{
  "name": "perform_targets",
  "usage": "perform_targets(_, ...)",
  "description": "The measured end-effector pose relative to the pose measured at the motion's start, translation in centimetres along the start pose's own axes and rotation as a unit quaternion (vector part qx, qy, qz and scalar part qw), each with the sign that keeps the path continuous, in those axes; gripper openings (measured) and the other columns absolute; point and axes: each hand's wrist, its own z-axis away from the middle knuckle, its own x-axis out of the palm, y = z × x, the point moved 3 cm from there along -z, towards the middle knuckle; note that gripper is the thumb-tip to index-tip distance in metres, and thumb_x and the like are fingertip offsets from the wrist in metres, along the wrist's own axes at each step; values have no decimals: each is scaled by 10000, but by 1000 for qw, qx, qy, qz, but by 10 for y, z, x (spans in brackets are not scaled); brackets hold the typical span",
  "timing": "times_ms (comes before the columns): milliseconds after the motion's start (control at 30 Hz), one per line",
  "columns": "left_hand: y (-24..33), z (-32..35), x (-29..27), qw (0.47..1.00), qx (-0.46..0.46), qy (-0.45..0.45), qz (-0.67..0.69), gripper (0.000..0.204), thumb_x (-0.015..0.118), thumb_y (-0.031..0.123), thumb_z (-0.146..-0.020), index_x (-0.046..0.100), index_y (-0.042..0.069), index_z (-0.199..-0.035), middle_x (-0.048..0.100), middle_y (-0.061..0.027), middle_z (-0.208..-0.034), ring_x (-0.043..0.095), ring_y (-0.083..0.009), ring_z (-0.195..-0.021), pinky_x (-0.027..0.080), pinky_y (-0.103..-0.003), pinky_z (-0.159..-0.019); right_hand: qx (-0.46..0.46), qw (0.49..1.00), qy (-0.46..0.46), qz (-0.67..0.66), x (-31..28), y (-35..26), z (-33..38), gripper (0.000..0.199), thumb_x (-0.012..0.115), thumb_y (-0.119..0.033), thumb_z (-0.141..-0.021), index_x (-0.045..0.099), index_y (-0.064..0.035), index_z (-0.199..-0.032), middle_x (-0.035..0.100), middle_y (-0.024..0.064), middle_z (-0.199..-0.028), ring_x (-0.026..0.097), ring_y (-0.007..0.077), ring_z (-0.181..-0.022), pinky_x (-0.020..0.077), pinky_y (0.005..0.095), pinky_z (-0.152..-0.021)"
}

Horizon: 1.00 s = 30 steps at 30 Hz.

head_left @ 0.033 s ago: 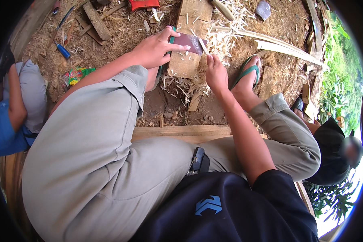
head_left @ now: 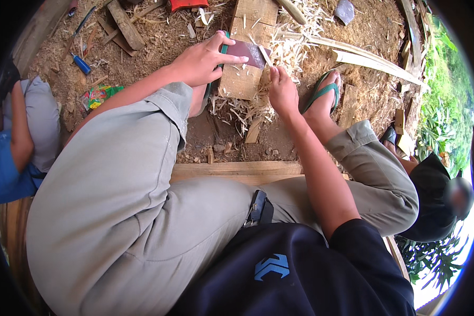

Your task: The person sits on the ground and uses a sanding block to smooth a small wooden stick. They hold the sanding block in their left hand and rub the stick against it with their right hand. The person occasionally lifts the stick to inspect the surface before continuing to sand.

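Shavings (head_left: 284, 55) are littering the ground (head_left: 195, 138) around a block (head_left: 242, 84). Head view: left hand (head_left: 199, 60), fingers spread, is steadying a sandpaper sheet (head_left: 238, 51) atop the block; right hand (head_left: 283, 90) is pinching a slim stick (head_left: 265, 56) over it. Stick looking already carved, sanding apparently underway; remaining roughness not showing.

From your head, the fisheye camera looks steeply down, your dark shirt (head_left: 310, 263) near the lens, your trousers (head_left: 205, 208) mid-view, your left hand (head_left: 199, 62) and right hand (head_left: 283, 94) farther off toward the upper edge.
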Motion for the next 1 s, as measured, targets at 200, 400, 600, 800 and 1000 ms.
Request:
perform_targets(200,5,0,2,1000,-26,-16,-4,664,671,53,-842,628,434,-1384,444,-72,-1422,554,-299,-1320,558,-416,-1044,41,998,11,44,4,9,18,448,367,-478,-1104,593,-93,-1063,699,249,-945,650,492,-933,482,572,-795)
perform_targets(400,6,-1,2,999,-16,-16,22,661,668,52,-836,635,412,-1389,446,-92,-1422,559,-287,-1314,552,-416,-1021,-40,993,80,72,3,7,24,328,428,-386,-1099,573,-103,-1020,682,232,-786,656,484,-776,490,565,-688)
perform_targets(600,4,-3,1,1000,-4,-2,20,658,665,49,-830,637,397,-1389,450,-100,-1407,562,-292,-1312,551,-418,-1021,-124,983,88,-98,-10,18,1,412,423,-414,-1114,528,-45,-965,561,127,-672,528,289,-534,445,422,-542)
perform_targets(800,0,0,3,999,-16,-14,30,651,668,47,-826,645,386,-1381,450,-111,-1414,559,-304,-1318,553,-415,-1014,91,869,-196,-444,-17,16,-4,396,398,-411,-1120,569,-83,-978,419,-43,-614,299,49,-449,255,245,-401)
perform_targets(1000,1,1,2,1000,-13,-7,27,651,672,51,-822,645,379,-1383,458,-126,-1429,550,-317,-1332,549,-420,-1022,69,895,-143,-418,-23,12,-3,263,424,-315,-1074,508,-77,-1146,559,36,-709,369,67,-484,311,240,-438)
